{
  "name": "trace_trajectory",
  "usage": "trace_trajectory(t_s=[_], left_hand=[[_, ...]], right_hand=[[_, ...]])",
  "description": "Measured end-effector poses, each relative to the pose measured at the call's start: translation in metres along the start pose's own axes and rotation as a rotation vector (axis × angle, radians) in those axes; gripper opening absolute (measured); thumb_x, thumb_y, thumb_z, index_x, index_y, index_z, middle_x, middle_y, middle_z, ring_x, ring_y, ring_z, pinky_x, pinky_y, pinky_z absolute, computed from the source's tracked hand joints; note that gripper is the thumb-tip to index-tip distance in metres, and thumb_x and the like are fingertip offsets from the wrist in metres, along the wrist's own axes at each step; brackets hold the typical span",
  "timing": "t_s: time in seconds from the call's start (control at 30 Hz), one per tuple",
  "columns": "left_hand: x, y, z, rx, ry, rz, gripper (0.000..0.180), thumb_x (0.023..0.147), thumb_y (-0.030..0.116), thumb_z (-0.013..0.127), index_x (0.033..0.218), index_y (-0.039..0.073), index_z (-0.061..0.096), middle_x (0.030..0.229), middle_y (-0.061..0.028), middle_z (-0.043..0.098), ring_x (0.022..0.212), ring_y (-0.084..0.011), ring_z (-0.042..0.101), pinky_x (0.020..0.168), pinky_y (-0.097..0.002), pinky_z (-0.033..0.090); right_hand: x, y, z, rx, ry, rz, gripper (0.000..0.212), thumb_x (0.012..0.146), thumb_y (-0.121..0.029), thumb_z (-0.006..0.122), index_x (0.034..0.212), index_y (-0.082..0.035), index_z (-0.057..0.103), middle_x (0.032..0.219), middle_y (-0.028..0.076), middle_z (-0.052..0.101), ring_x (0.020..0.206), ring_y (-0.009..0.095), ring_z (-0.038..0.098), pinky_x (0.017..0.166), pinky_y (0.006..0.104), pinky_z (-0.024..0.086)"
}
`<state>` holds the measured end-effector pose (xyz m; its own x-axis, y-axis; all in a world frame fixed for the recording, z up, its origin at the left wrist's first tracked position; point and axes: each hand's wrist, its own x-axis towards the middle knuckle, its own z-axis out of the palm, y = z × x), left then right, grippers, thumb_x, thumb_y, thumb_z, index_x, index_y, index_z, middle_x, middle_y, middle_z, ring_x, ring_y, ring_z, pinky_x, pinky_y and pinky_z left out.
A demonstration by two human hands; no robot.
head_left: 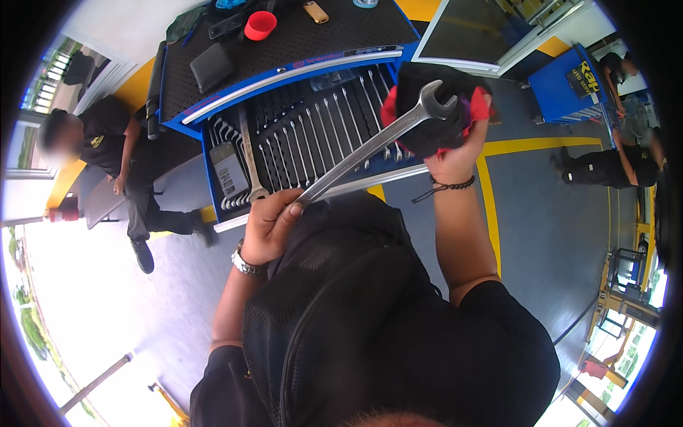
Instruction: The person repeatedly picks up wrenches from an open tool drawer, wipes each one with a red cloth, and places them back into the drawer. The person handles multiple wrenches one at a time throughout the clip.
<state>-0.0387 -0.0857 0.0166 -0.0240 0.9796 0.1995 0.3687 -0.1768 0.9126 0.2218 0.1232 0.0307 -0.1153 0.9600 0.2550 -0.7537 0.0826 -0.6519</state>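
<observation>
1. At far left, can see a seated co-worker in dark clothes, on a low grey bench.
2. On the black-matted tabletop of a blue tool cabinet, can make out a dark flat case, then a red cup, then a tan phone-shaped object.
3. Below, inside a pulled-out drawer, can find a flat pack with a grey label, a large wrench beside it, and a row of slimmer wrenches farther right.
4. With left hand, above a silver watch, gripping the lower end of a long silver wrench between thumb and curled fingers.
5. Holding that tool slanted up to the right above the drawer, with its open-ended head uppermost.
6. With right hand, above a dark beaded bracelet, grasping a bunched black-and-red cloth just behind the head; cannot tell whether pressing it against the metal.
7. Farther right, can see yellow floor lines, then a blue cabinet.
8. Near the right edge, can spot two more people in dark clothes, with arms extended.
</observation>
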Motion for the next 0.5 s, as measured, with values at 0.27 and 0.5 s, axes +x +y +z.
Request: trace_trajectory(t_s=[0.27, 0.5], left_hand=[[0.026, 0.001, 0.035, -0.237, -0.029, -0.154, 0.043, 0.098, 0.017, 0.065, 0.135, -0.001, 0.054, 0.085, -0.0055, 0.068, 0.079, -0.0118, 0.063, 0.076, -0.0284, 0.052], [0.026, 0.000, 0.027, -0.304, -0.148, 0.055, 0.067, 0.091, 0.005, 0.071, 0.149, 0.000, 0.040, 0.089, -0.0060, 0.071, 0.086, -0.0167, 0.070, 0.084, -0.0316, 0.054]], right_hand=[[-0.043, 0.031, 0.050, 0.356, -0.072, 0.427, 0.044, 0.106, -0.042, 0.042, 0.133, -0.010, 0.056, 0.116, 0.010, 0.068, 0.103, 0.029, 0.068, 0.092, 0.0498, 0.053], [-0.023, 0.011, 0.051, 0.271, -0.112, 0.375, 0.046, 0.104, -0.047, 0.045, 0.129, -0.011, 0.059, 0.097, 0.010, 0.069, 0.080, 0.025, 0.065, 0.075, 0.0421, 0.052]])
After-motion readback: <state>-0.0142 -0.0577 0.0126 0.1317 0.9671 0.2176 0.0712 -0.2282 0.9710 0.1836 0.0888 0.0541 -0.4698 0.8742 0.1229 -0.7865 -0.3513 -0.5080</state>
